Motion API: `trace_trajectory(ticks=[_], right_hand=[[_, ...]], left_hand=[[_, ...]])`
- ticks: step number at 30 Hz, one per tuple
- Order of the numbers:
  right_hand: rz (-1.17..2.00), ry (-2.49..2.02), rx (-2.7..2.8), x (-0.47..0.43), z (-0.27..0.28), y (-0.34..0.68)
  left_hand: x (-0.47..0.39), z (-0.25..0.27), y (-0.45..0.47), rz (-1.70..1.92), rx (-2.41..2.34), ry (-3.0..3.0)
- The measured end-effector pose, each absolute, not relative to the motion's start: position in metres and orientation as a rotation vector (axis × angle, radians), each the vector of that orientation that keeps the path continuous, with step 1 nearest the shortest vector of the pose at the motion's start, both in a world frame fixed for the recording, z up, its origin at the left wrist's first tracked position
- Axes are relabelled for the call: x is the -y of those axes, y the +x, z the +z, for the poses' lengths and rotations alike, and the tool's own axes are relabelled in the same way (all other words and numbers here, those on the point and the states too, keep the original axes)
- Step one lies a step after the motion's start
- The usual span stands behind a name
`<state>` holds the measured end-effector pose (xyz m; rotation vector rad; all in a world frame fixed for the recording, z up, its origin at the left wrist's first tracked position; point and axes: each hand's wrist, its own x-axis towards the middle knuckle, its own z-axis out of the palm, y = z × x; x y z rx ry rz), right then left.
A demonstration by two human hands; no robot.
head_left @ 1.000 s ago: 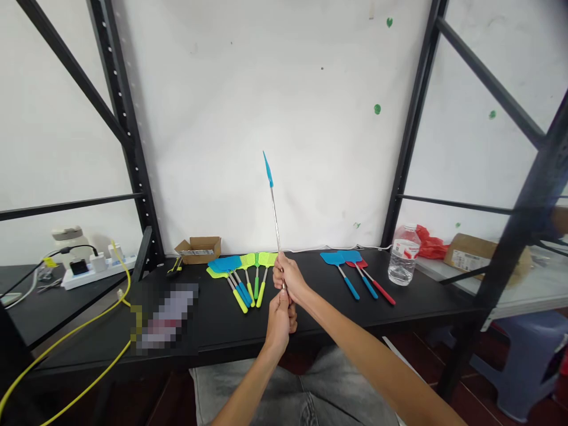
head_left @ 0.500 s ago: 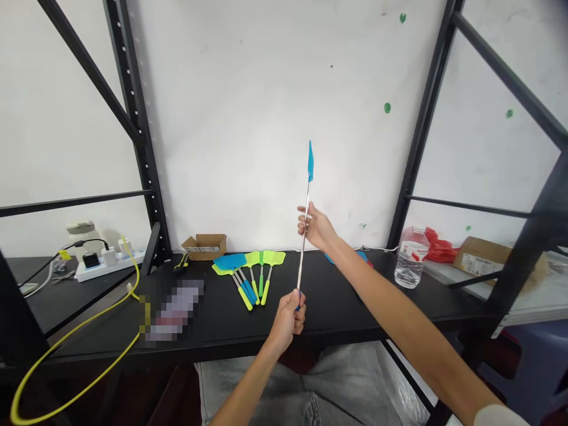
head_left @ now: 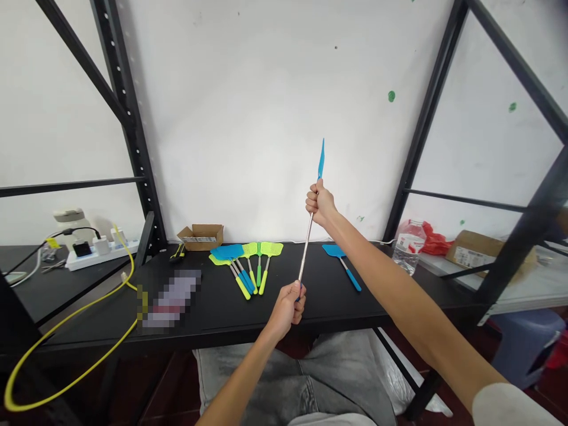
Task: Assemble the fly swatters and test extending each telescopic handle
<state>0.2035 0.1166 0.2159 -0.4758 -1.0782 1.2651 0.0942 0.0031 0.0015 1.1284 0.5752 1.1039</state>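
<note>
I hold a blue fly swatter with an extended silver telescopic rod (head_left: 306, 245) upright above the black bench (head_left: 222, 319). My left hand (head_left: 288, 302) grips its handle at the bottom. My right hand (head_left: 319, 202) is closed around the rod's top, just under the blue head (head_left: 320, 160), which is seen edge-on. On the bench behind lie a fanned group of several swatters (head_left: 246, 260) with blue, yellow and green heads, and to the right of my arm another blue swatter (head_left: 341, 263).
A small open cardboard box (head_left: 200, 235) sits at the bench's back. A power strip (head_left: 95, 251) with plugs and a yellow cable (head_left: 89, 319) lie at left. A water bottle (head_left: 407, 245), red bag and carton sit at right. Black rack posts frame the bench.
My right hand slid up the rod from just above the handle to the top under the head. The swatter tilted to the right while my left hand kept the handle.
</note>
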Motion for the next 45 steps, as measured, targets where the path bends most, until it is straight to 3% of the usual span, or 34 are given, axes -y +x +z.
trace_trajectory(ticks=[11, 22, 31, 36, 42, 45], right_hand=[[1.288, -0.422, 1.041, -0.095, 0.182, 0.197], [1.458, -0.471, 1.184, -0.071, 0.072, 0.155], [1.547, -0.581, 1.283, -0.058, 0.07, 0.198], [1.141, -0.807, 1.098, -0.089, 0.121, 0.238], [0.344, -0.709, 1.691, -0.094, 0.215, 0.242], [0.189, -0.763, 1.94, -0.087, 0.222, 0.219]], left_hand=[[-0.001, 0.003, 0.095, 1.105, -0.577, 1.134], [-0.008, -0.002, 0.094, 1.238, -0.554, 0.935], [-0.01, -0.001, 0.093, 1.179, -0.5, 0.945], [-0.007, 0.002, 0.091, 1.125, -0.466, 0.978], [-0.005, 0.005, 0.09, 1.076, -0.458, 1.004], [-0.006, 0.004, 0.09, 1.062, -0.459, 1.015]])
